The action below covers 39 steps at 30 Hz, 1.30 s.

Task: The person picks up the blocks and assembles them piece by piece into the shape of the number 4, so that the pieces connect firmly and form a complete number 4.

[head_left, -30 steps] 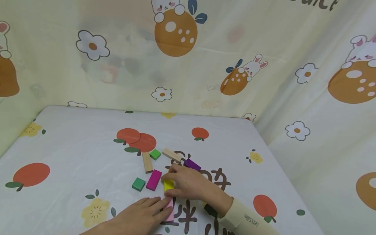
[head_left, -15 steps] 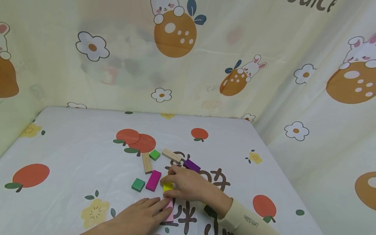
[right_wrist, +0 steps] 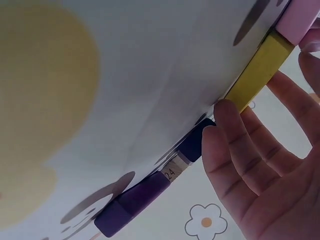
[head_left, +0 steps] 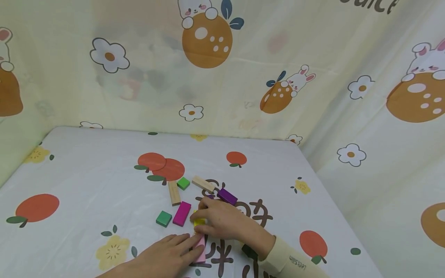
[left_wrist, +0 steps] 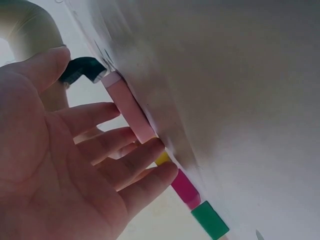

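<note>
Thumb and fingers of the right hand (head_left: 226, 220) pinch a yellow block (head_left: 199, 222) by its ends, partly covering it. The left hand (head_left: 167, 255) lies with outstretched fingers against a pink block (head_left: 200, 255). In the left wrist view its fingertips touch or nearly touch the pink block (left_wrist: 129, 107). Seen from the right wrist, the yellow block (right_wrist: 262, 67) meets the pink block (right_wrist: 300, 20) end to end, and a dark blue block (right_wrist: 197, 140) lies just beyond the fingertips of the right hand (right_wrist: 280, 185).
Left of the yellow block lie a magenta block (head_left: 182, 213) and a green block (head_left: 163, 218). Farther back are two wooden blocks (head_left: 174, 193), a light green block (head_left: 183, 183) and a purple block (head_left: 227, 196). A dark piece (head_left: 249, 251) sits beneath the right wrist.
The right fingertips have shifted slightly toward the near side, and a sliver of a dark blue-purple block now shows behind them. The left hand has stayed in place.
</note>
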Each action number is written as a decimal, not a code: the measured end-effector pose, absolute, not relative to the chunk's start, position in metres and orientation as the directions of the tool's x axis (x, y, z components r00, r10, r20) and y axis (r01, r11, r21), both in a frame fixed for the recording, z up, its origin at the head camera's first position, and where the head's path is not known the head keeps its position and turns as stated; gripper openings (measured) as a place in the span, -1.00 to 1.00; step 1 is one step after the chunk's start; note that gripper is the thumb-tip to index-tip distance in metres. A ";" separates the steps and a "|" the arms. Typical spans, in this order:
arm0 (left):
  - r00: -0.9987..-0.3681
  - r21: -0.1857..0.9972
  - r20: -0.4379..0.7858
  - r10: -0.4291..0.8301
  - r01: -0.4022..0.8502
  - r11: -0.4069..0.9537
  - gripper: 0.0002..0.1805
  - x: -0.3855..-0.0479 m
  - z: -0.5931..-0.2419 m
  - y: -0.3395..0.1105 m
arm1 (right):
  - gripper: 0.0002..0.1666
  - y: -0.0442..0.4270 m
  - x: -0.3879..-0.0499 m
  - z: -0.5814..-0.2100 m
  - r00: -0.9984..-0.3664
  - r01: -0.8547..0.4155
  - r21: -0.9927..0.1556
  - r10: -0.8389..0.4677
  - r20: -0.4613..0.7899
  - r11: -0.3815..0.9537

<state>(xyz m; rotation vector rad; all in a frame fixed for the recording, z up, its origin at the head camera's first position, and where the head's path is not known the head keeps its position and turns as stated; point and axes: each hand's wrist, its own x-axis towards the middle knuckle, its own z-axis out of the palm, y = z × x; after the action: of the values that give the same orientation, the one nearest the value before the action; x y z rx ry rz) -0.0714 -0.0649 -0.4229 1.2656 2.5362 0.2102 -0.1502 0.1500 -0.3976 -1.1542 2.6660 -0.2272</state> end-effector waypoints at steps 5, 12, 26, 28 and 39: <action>-0.573 0.259 -0.207 0.793 0.749 0.609 -0.10 -0.071 -0.423 -0.065 | -0.68 0.149 -0.149 -0.398 -0.667 -0.697 -0.231 -0.732 -0.140 0.679; -0.570 0.263 -0.177 0.803 0.759 0.596 -0.09 -0.071 -0.424 -0.065 | -0.67 0.149 -0.147 -0.396 -0.681 -0.687 -0.220 -0.719 -0.138 0.693; -0.584 0.277 -0.213 0.783 0.733 0.622 -0.08 -0.070 -0.422 -0.062 | -0.62 0.150 -0.147 -0.394 -0.678 -0.686 -0.219 -0.719 -0.155 0.694; -0.585 0.273 -0.212 0.783 0.734 0.622 -0.08 -0.070 -0.422 -0.062 | -0.58 0.151 -0.147 -0.394 -0.676 -0.686 -0.215 -0.718 -0.163 0.695; -0.594 0.268 -0.216 0.775 0.727 0.632 -0.08 -0.069 -0.422 -0.062 | -0.42 0.152 -0.146 -0.394 -0.667 -0.691 -0.185 -0.715 -0.211 0.699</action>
<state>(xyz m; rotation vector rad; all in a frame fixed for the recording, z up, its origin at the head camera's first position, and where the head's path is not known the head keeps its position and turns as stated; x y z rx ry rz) -0.0693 -0.0618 -0.4222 1.2084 2.5450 0.2178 -0.1459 0.1515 -0.3942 -1.1170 2.6420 -0.1297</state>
